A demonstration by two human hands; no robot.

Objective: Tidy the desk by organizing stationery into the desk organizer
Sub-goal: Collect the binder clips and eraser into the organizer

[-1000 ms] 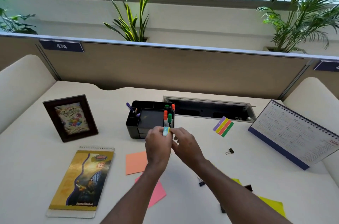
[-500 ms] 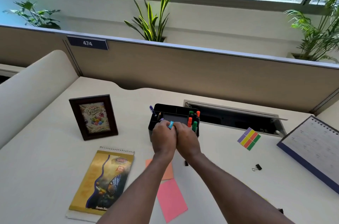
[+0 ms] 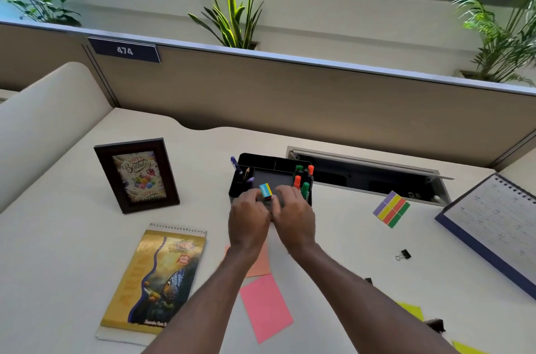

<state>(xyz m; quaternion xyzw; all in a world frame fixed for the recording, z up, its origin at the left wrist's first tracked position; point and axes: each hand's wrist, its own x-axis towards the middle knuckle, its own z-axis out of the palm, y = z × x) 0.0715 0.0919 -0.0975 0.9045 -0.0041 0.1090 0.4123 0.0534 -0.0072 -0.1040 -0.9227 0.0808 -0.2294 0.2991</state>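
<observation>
At mid-frame, box (image 3: 265, 190): a small cyan-and-yellow carton, held just above the near wall of the organizer (image 3: 262, 157).
Left hand (image 3: 249, 217): fingers curled, tips pinching the box from below, so that it stands clear of them toward the top of the frame.
Right hand (image 3: 294, 219): pressed against the left, just right of the box. Its fingers bend over the organizer's near wall; I cannot tell whether they touch the box or hold anything.
Box axis: tilted, cyan face toward the camera; which side is the long one is too small to tell.
Direction to go: the flat tray (image 3: 272, 178) lies directly up-frame of the fingertips, nearly under the box.
Neighbours: markers (image 3: 304, 188) stand just right of the tray, pens (image 3: 236, 165) at its left.
Nearer hand: the left, which already has it; a short lowering and letting go looks enough.
Risk: the markers are close to the right knuckles and could be brushed.
Still out: pink note (image 3: 265, 307) lower centre, clip (image 3: 403, 254) at right.
</observation>
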